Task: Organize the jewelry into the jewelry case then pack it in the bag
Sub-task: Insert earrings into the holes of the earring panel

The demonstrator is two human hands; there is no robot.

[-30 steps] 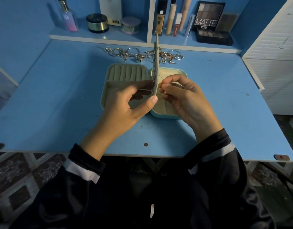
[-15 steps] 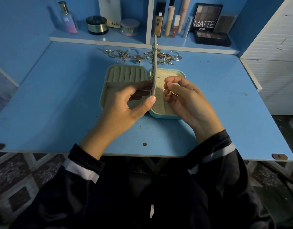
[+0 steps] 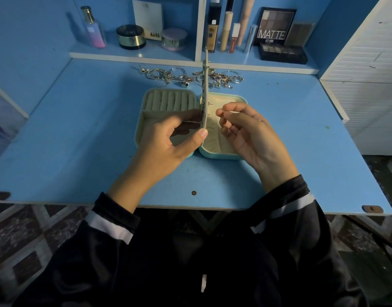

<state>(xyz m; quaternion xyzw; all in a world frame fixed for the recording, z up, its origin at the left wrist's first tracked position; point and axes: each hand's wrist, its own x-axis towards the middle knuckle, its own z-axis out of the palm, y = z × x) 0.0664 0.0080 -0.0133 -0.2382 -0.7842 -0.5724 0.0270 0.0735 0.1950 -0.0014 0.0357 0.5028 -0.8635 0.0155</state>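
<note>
Here, at the far left of the shelf [image 3: 133,55] stand a bottle [image 3: 93,29], a dark jar [image 3: 131,37], a card [image 3: 147,17] marked NUDE and a lilac compact [image 3: 174,39]. Below them the blue desk [image 3: 69,134] carries the case [image 3: 221,156], which lies open in the middle. It is teal outside and cream inside, and its left half has a row of ring rolls [image 3: 170,101] at the back. The left hand [image 3: 168,142] reaches out of a dark sleeve [image 3: 111,220] with a white band. It pinches the case's middle panel [image 3: 205,89], fingers on the panel's left face and thumb on its near edge, and the panel stands upright between the two halves. Small metal bits show on the panel near the fingers, too small to name. Behind the case, near the shelf, the jewelry [image 3: 181,77] lies loose on the desk in a long tangle of rings and chains, apart from the case. The right hand [image 3: 252,134] hovers over the case's right half, just beside the panel. Its fingers are curled, with thumb and forefinger tips close together as in a pinch. I cannot tell whether anything sits between them. Further right on the shelf stand some tubes [image 3: 226,32] and a palette [image 3: 276,26] marked MATTE. A white cabinet [image 3: 367,69] borders the desk's right side.
</note>
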